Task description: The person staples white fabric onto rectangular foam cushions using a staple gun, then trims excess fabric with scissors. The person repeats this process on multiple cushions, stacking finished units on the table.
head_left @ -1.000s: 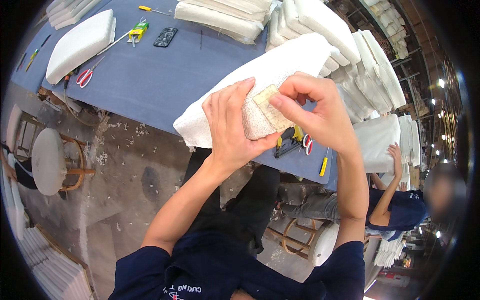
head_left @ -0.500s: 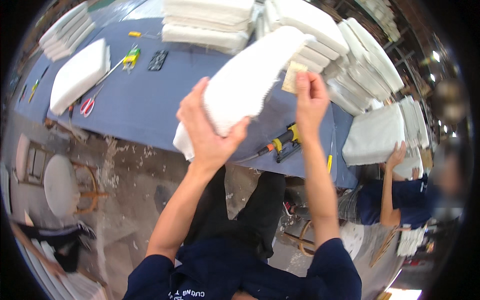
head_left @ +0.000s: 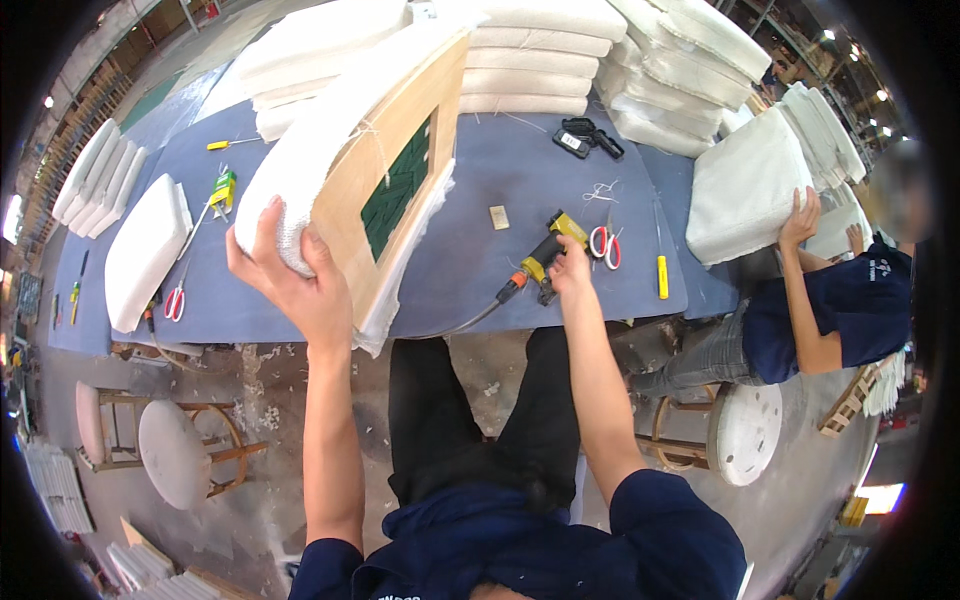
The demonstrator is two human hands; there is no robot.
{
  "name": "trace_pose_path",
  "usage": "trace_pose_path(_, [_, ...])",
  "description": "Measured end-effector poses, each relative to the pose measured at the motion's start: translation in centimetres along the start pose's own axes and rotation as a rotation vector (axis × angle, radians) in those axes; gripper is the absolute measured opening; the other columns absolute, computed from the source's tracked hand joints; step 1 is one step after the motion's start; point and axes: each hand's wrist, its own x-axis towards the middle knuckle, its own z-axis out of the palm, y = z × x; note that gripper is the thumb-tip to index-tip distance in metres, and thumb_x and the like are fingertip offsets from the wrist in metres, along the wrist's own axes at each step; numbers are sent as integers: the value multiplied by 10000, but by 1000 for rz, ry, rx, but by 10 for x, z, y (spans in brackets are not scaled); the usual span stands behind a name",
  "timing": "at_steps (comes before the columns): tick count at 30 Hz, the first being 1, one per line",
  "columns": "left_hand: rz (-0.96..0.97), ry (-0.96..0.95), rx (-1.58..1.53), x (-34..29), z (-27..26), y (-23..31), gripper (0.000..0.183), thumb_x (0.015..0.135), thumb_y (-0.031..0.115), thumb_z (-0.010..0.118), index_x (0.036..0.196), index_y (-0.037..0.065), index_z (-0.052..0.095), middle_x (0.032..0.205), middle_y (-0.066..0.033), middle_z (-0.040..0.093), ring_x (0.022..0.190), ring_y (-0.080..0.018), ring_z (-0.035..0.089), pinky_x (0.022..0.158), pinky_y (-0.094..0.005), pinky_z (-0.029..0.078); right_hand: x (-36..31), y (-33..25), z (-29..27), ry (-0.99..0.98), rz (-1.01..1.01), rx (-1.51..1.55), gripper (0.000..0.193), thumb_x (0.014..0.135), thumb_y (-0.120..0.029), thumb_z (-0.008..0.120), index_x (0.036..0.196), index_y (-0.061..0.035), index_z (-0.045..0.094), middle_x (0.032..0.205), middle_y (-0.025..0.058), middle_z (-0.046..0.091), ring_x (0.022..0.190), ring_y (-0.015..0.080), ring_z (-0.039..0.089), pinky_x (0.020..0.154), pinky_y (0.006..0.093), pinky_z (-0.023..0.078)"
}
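The person's left hand (head_left: pixel 290 270) is bent round the near end of a cushion (head_left: pixel 345 205), thumb on one side and fingers on the other, pinching its white cover (head_left: pixel 290 175). The right hand (head_left: pixel 570 265) is at the handle of a staple gun (head_left: pixel 543 257), its fingers curled; whether they have closed round the tool cannot be told.

The cushion stands tipped up at the bench's near edge, left of the middle, with its wooden back turned to the right and green webbing (head_left: pixel 395 190) showing through the opening. The cover lies over the curved front, so that part looks done. The back is bare wood, and a strip of cloth hangs loose along its lower side, so fastening there seems left; no staples can be made out. Threads trail at the upper edge.

The staple gun lies by the near edge of the bench (head_left: pixel 520 165), its hose (head_left: pixel 470 322) running off leftward. A small tan card (head_left: pixel 499 217) lies just beyond it, and red-handled scissors (head_left: pixel 607 232) just to its right. Toward the far edge rises a stack of white cushions (head_left: pixel 540 60). Past the right end, a co-worker's hand (head_left: pixel 800 218) rests on another white cushion (head_left: pixel 745 185).
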Motion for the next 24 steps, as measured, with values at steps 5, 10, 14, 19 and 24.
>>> trace_pose_path(5, [23,44,-38,-6,-5,-11,478,1032,51,667,1500,89,579,1515,-238,457,1503,-420,367,1232,-531,318,14,-20,31,-79,253,16,616,790,-195,897,1267,-86,523,1167,122,571,1064,293,625,957,490,568])
trace_pose_path(10, [-2,5,27,-1,-2,-8,520,987,29,711,1483,111,582,1539,-267,391,1484,-465,381,1219,-535,333,-43,-66,28,-464,149,28,292,942,-293,799,1099,-100,647,846,12,599,762,221,618,794,440,561])
trace_pose_path(14, [-12,4,36,-2,-7,-15,534,977,29,714,1483,116,567,1510,-293,422,1460,-471,397,1209,-543,340,-218,-87,63,-889,19,-162,271,1017,-211,707,1243,-62,707,712,-35,508,674,152,549,661,325,487])
trace_pose_path(19, [31,2,36,-1,-7,-11,543,973,12,713,1484,115,562,1499,-291,446,1452,-478,401,1204,-539,343,-327,-91,97,-1104,-1661,-718,258,918,-173,778,1156,-73,773,792,66,735,663,223,684,647,340,506])
trace_pose_path(24, [19,22,-43,-4,-4,-17,638,886,35,806,1467,206,603,1492,-348,438,1418,-497,423,1177,-586,323,-347,-93,132,-1130,-2048,-834,354,817,-194,764,1162,-113,767,815,46,756,720,246,720,694,370,517])
